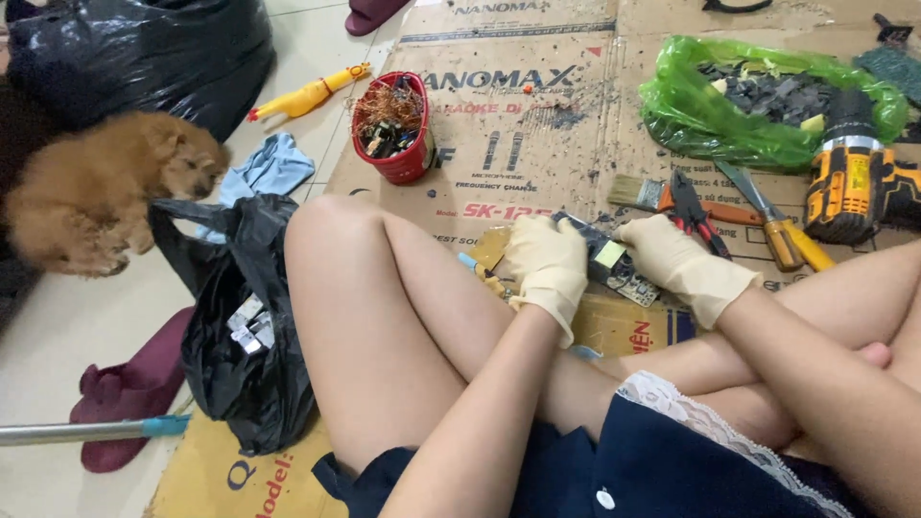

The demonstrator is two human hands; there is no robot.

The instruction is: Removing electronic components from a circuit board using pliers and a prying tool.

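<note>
Nearest the lens: dark blue garment with a white lace edge (pixel 672 403) and bare crossed legs of a person seated on flattened cardboard (pixel 518 144) laid over a tiled floor.

Left hand (pixel 547 264), in a cream glove, is curled closed on the left end of a small circuit board (pixel 614 264). Right hand (pixel 676 261), gloved likewise, is closed on the board's right end. Board sits between the two hands, just above the cardboard, in front of the knees; a pale yellow component shows on its upper face.

Right of the hands, on the cardboard: red-handled pliers (pixel 693 209), a flat paintbrush (pixel 638 192), a yellow-handled screwdriver (pixel 782 225), a yellow and black cordless drill (pixel 849 182). Behind them, an open green plastic bag (pixel 691 115) holding dark fragments.

Ahead, a red cup (pixel 408 158) filled with copper wire and small parts.

Left of the knee, a black plastic bag (pixel 249 364), open, silvery metal pieces inside. A small tan dog (pixel 96 192) lies on the floor beside it, head near the bag's rim. Yellow rubber chicken toy (pixel 307 94) further back.
</note>
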